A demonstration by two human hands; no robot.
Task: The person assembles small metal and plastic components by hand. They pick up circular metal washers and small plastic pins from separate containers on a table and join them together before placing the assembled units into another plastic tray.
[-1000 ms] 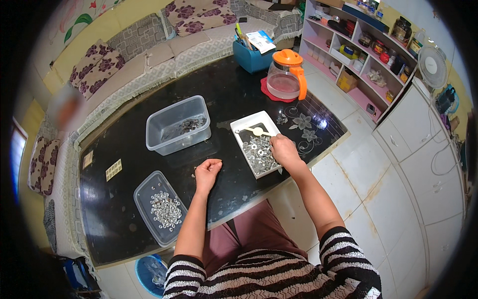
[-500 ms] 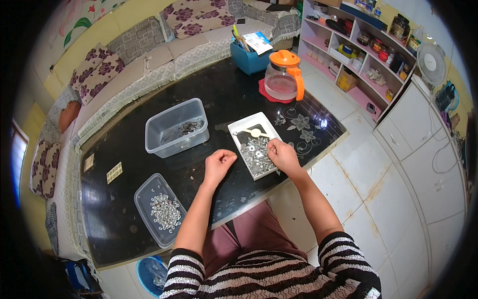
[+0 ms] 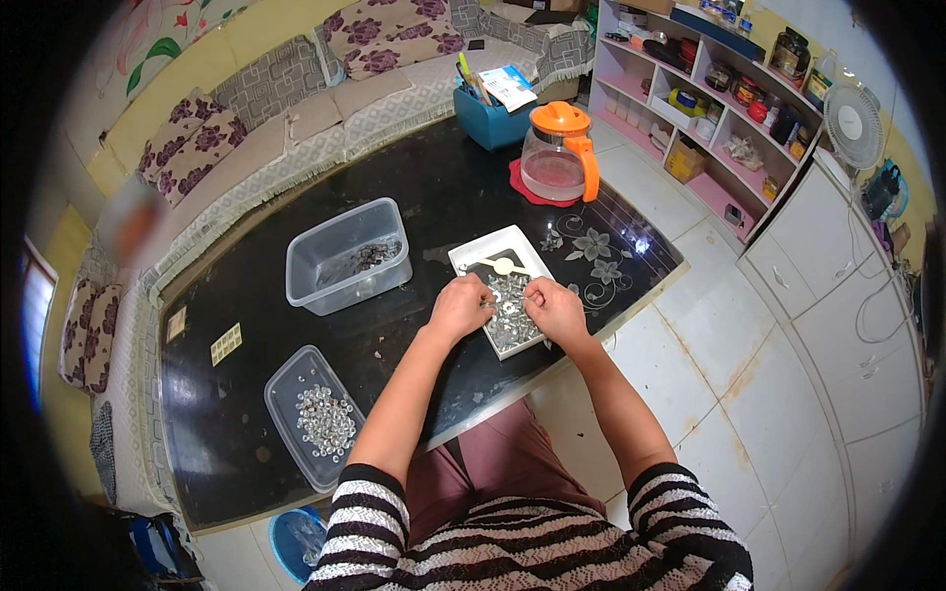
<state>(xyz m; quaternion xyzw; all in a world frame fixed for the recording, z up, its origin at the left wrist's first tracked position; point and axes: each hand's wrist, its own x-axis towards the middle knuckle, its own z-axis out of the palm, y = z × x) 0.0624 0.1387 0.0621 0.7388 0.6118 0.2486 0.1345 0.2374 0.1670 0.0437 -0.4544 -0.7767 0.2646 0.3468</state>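
A white rectangular tray (image 3: 530, 252) holds a heap of small silvery metal pieces (image 3: 509, 320) and a cream-coloured strip with a round middle (image 3: 505, 266). My left hand (image 3: 459, 308) reaches over the tray's left side, fingers bent together at the heap. From the right, my right hand (image 3: 557, 311) pinches above the same pieces. Whatever lies between the fingertips of either hand is too small to make out. Left of the tray stands a clear plastic tub (image 3: 345, 295) with dark small metal bits (image 3: 377, 254). Nearer me, a shallow translucent lid (image 3: 286, 394) carries many shiny ring-like pieces (image 3: 326, 421).
All this rests on a black glossy table (image 3: 227, 295). Toward its far right are a glass jug with orange lid (image 3: 557, 163) and a teal holder (image 3: 488, 120). A blue bin (image 3: 291, 547) sits on the floor at the lower left. Shelves (image 3: 680, 128) and a sofa (image 3: 325, 123) surround the table.
My left hand has moved right and up, from beside the tray to over its pieces. My right hand has shifted slightly left and stays at the heap.
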